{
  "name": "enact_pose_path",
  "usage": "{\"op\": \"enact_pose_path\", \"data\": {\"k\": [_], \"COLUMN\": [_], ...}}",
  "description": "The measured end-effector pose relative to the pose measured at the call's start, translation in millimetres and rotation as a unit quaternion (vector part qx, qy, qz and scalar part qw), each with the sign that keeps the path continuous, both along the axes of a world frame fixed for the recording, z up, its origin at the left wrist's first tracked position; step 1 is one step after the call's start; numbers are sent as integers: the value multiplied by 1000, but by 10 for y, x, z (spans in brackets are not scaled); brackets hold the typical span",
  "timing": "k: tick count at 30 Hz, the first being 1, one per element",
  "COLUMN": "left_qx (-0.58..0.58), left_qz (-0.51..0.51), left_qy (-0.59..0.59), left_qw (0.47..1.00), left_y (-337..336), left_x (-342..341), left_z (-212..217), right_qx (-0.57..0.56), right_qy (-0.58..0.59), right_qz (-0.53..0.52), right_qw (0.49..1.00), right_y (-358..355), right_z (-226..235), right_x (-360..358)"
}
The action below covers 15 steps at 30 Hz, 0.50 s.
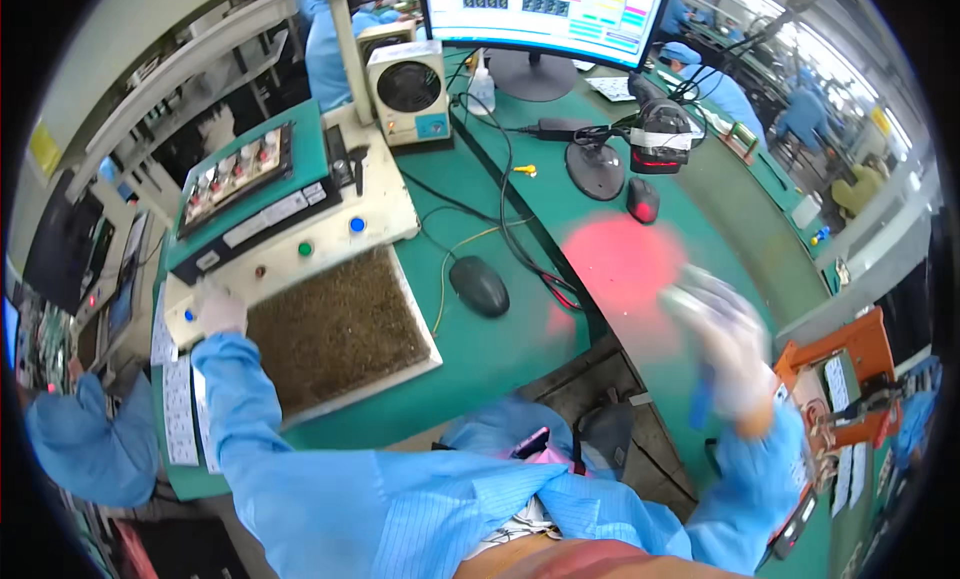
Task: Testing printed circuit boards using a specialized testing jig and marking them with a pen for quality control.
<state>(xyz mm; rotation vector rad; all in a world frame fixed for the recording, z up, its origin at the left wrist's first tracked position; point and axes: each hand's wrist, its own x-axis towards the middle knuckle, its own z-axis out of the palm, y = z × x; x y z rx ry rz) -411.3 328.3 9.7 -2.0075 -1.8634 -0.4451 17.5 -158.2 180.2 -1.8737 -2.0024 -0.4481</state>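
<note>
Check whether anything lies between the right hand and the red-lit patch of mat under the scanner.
Nothing visible does. The right hand, blurred and gloved, is raised just right of the red-lit patch on the green mat. The scanner and a small dark mouse sit beyond the patch, not between.

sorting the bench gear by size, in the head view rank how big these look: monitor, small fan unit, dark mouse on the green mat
1. monitor, though cut off by the top edge
2. small fan unit
3. dark mouse, smallest despite being nearer the camera

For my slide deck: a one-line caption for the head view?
Gloved left hand on cream control box; blurred right hand raised beside green bench.
</note>
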Motion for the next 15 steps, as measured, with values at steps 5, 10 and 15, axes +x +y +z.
{"op": "enact_pose_path", "data": {"k": [5, 10, 15], "left_qx": [-173, -117, -110], "left_qz": [-33, -80, -170], "left_qy": [66, -28, 226], "left_qw": [982, 990, 953], "left_y": [481, 130, 104], "left_x": [-698, -601, -329], "left_z": [-776, -725, -460], "right_qx": [-30, -80, -127], "right_qy": [3, 77, -29], "right_qz": [227, 160, 119], "right_qw": [973, 981, 984], "right_y": [2030, 3459, 3808], "right_z": [-921, -1379, -1779], "right_x": [-147, -969, -1140]}}
